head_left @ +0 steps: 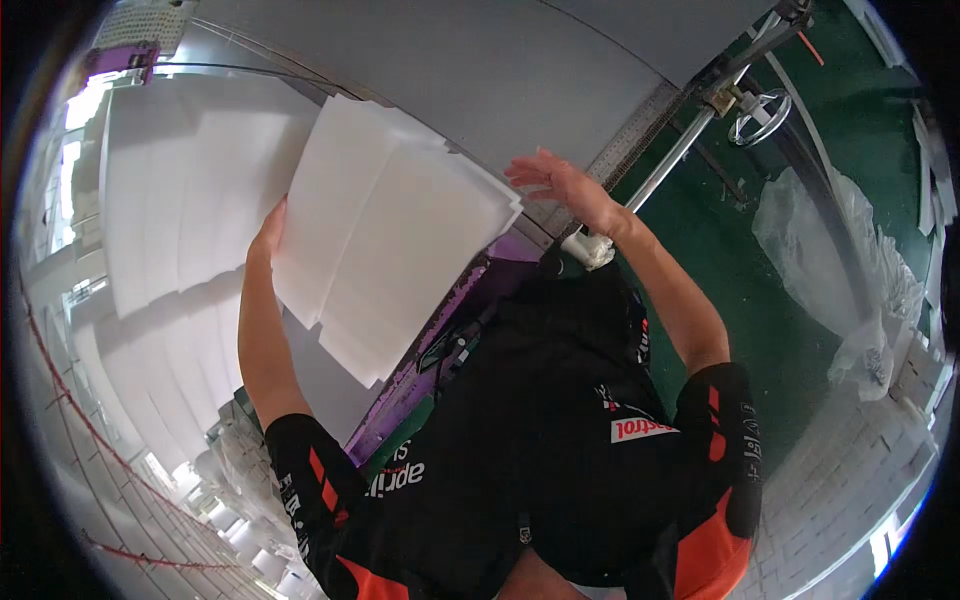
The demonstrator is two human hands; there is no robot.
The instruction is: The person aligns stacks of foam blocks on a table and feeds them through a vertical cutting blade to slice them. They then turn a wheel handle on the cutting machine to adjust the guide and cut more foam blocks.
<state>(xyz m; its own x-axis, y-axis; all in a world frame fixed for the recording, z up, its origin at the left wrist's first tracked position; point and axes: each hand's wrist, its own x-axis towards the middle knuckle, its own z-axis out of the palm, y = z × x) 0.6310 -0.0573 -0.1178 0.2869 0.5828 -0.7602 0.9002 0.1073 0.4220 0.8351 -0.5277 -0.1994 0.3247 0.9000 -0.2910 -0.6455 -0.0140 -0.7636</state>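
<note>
A stack of thin white sheets lies in front of me on the grey machine table, its layers slightly offset from one another. My left hand rests against the left edge of this stack, fingers stretched along the side and partly hidden by it. Just off the stack's right corner, my right hand is held with its fingers spread, and nothing is in it. A small gap seems to separate that hand from the sheets.
More white sheets stand in piles at the left. A purple machine edge runs close to my body. On the right are a metal bar, a handwheel and clear plastic film on the green floor.
</note>
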